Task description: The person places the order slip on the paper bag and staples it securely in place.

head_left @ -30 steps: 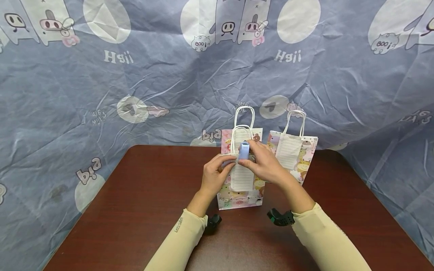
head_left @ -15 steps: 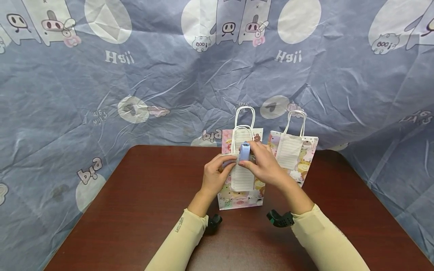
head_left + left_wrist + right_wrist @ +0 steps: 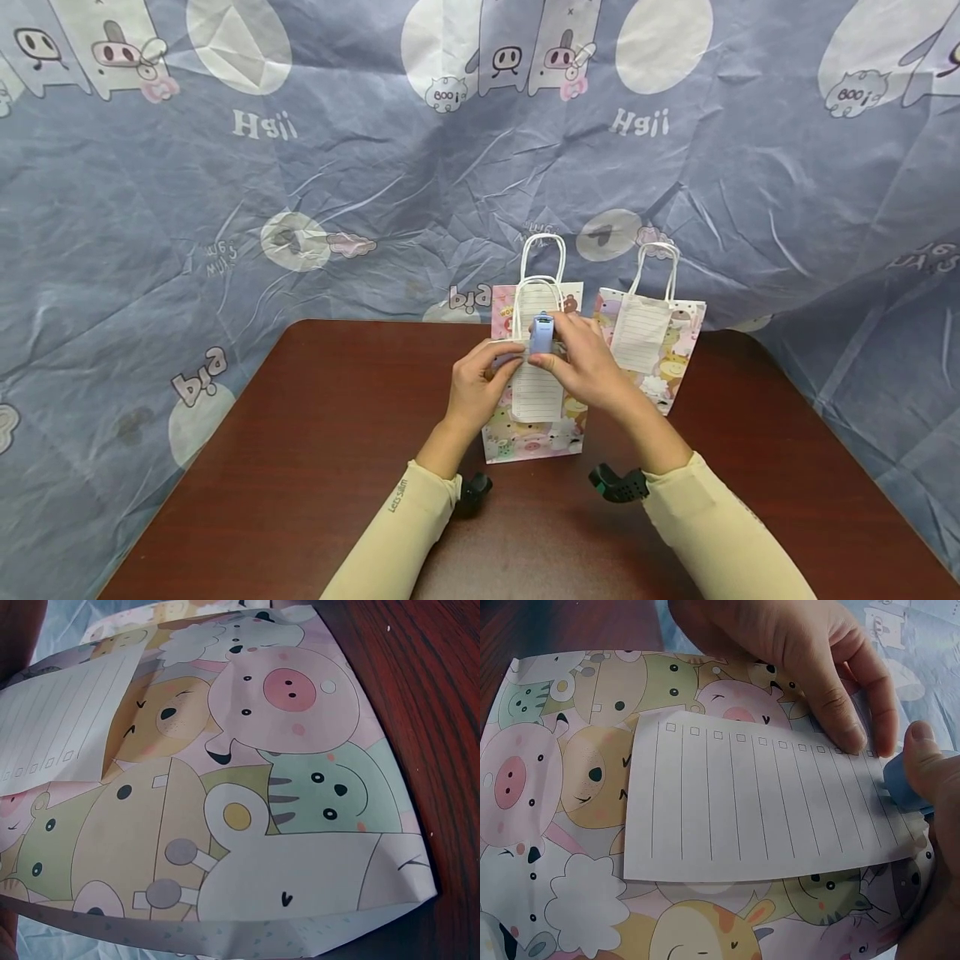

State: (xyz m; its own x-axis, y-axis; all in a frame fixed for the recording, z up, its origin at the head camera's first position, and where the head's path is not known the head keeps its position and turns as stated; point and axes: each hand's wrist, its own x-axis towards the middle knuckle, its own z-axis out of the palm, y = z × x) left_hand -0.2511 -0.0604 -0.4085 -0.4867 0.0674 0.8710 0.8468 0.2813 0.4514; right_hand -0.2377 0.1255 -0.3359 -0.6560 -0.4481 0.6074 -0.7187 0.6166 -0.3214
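Observation:
A paper bag [image 3: 531,443] printed with cartoon animals and fitted with white handles stands upright near the table's far middle. Over its front hangs a lined checklist sheet [image 3: 727,802]. My left hand [image 3: 474,385] pinches the bag's top edge on the left, with thumb and index finger at the sheet's upper end in the right wrist view. My right hand [image 3: 592,365] grips a small light-blue stapler [image 3: 542,335] at the top of the sheet and bag, between fingers and thumb. How far the stapler's mouth is pressed is hidden.
A second animal-print bag [image 3: 681,350], with its own lined sheet [image 3: 640,335], stands to the right, slightly tilted. The dark wooden table [image 3: 337,467] spreads to both sides. A blue patterned cloth [image 3: 375,192] hangs behind it.
Hands, stapler and bags hold almost the same places throughout. Only a very slight shift of the whole view is visible.

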